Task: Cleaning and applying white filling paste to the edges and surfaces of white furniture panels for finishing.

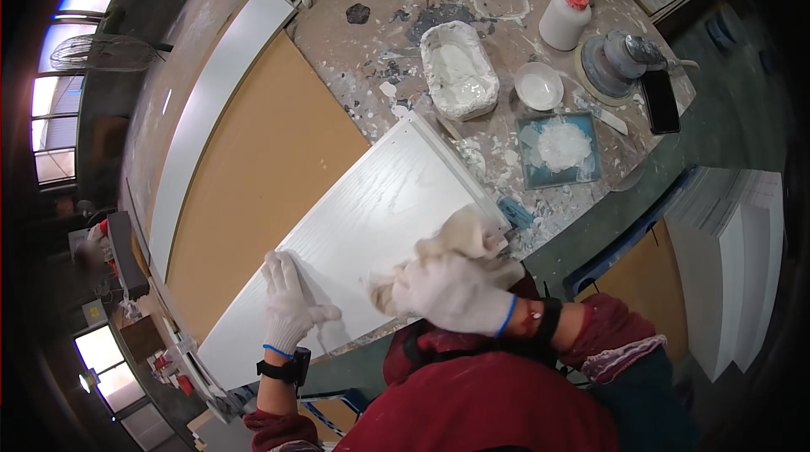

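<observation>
A white wood-grain panel (pixel 354 199) lies at an angle on the worktable before me. My left hand (pixel 291 304), in a white knit glove with a blue cuff edge, rests on the panel near its far long edge, fingers stretched and thumb spread. In a matching glove, my right hand (pixel 456 293) is closed on a crumpled beige cloth (pixel 464 234). The cloth bunches up beyond the knuckles and also shows at the glove's left side, against the panel's near part. My right fingertips are hidden and somewhat blurred.
Behind lies a brown board (pixel 261 131) with a white curved strip (pixel 211 98). To the right stand a caked tub of white paste (pixel 460 72), a small bowl (pixel 538 87), a blue tray (pixel 540 178), a red-tipped bottle (pixel 564 22), a sander (pixel 609 64) and a phone (pixel 661 102). White panels (pixel 726 275) stack at right.
</observation>
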Demonstrator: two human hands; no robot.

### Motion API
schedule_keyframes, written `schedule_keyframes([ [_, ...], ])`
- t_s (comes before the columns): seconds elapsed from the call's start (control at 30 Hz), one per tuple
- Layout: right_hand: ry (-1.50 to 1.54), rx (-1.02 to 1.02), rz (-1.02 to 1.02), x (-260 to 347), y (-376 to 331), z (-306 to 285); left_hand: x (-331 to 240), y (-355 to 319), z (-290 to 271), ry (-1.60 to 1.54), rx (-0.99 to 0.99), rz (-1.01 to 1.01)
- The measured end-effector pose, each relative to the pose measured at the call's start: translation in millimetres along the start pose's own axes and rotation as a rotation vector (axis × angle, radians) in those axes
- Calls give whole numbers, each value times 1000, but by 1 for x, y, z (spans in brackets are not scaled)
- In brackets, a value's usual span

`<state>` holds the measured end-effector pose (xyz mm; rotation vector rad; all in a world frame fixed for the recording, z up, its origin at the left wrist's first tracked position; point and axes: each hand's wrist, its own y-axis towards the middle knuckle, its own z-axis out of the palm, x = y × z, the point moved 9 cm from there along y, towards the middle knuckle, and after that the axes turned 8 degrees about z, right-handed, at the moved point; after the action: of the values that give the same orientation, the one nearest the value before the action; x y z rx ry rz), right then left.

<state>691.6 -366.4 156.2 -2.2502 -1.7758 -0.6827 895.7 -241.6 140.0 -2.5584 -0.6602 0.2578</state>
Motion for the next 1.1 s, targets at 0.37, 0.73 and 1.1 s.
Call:
schedule_keyframes([
  [0.37,560,-89,-9,34,35,-20,-101,-16,-34,-770,-348,307],
  [0.73,520,-231,952,-151,-146,-93,-40,-36,-10,-488,-662,40],
  [1.1,-489,-293,875,-268,-125,-132,-50,-23,-11,-416,-589,-56],
])
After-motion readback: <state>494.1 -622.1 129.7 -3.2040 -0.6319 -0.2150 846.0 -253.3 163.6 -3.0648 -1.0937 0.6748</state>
